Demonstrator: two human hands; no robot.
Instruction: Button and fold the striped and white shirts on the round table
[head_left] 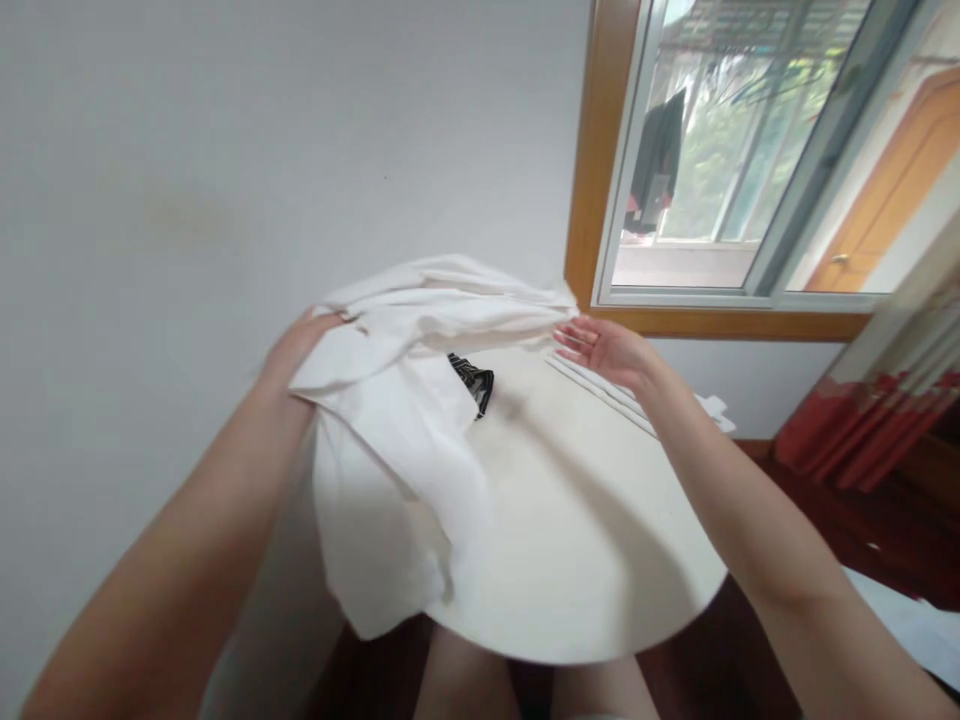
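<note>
A white garment (420, 400), shirt-like with loose folds, is stretched in the air above the round white table (570, 530). My left hand (304, 350) is closed round its left side, some fingers hidden behind the fabric. My right hand (604, 350) is at the garment's far right end, its thumb and forefinger at the fabric's edge and the other fingers loosely curled. From the left hand, part of the cloth hangs down over the table's left edge. A black piece of fabric with pale stripes (474, 383) lies on the table, partly covered by the garment.
Folded white fabric (607, 393) lies along the table's far right edge, behind my right forearm. A plain wall (300, 150) stands close behind and left. A wood-framed window (585, 180) is at the right, with a red and cream curtain (840, 430) beside it.
</note>
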